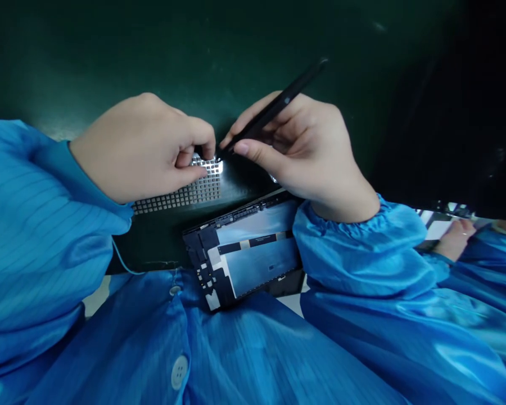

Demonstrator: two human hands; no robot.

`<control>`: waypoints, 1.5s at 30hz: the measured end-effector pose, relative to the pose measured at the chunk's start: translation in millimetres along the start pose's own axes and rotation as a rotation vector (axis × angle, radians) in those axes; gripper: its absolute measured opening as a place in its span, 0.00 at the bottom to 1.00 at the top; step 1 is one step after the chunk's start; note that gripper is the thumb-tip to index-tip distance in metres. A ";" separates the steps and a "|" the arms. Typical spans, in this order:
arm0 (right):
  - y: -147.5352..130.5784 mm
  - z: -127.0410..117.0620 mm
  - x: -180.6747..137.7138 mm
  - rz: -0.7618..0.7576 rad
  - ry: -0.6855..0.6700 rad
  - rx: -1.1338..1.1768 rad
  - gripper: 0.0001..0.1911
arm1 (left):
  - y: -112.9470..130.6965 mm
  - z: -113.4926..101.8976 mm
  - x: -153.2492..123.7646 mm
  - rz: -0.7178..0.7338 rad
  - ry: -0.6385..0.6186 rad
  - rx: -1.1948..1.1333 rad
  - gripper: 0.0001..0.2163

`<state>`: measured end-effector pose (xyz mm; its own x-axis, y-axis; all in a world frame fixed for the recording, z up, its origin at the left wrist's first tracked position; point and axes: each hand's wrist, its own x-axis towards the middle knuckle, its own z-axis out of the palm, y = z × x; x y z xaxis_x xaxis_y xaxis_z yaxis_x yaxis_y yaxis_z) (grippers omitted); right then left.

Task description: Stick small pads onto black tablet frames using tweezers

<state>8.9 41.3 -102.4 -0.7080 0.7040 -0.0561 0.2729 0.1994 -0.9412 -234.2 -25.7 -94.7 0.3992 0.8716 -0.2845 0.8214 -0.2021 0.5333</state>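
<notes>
My left hand (147, 146) is closed, thumb and bent forefinger pinching the upper edge of a sheet of small grey square pads (202, 188). The sheet's left end runs beneath the hand. Between the thumb and fingers of my right hand (316, 146) is a pair of slim black tweezers (274, 109), slanting up to the right. Their tips reach the sheet's top right corner, close to my left fingertips. Whether anything sits in the tips is too small to tell. Below both hands lies an opened phone-like device (257, 247), black-framed with a bluish inner panel, tilted near the table edge.
A dark green table top (109, 50) spreads under the hands. Its near edge runs just in front of my blue smock (231, 349). At the right, another person's hand (455, 239) and blue sleeve show beside some pale items. A small shiny piece lies partly behind my right hand.
</notes>
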 end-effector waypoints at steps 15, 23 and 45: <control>-10.2 11.0 -39.2 -0.006 0.189 0.170 0.07 | 2.3 -2.5 -1.4 -0.014 -0.001 0.008 0.20; -24.5 101.5 -135.0 -0.031 0.757 0.012 0.12 | 0.4 -2.4 -5.6 0.002 0.040 -0.021 0.30; -20.0 7.9 -25.0 0.042 0.109 -0.041 0.16 | 2.7 -5.1 -4.0 0.010 0.004 -0.011 0.19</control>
<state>16.0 14.3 -84.8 -0.6211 0.7817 -0.0565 0.3289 0.1946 -0.9241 -235.7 -27.5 -88.1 0.4057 0.8715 -0.2754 0.8129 -0.2063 0.5447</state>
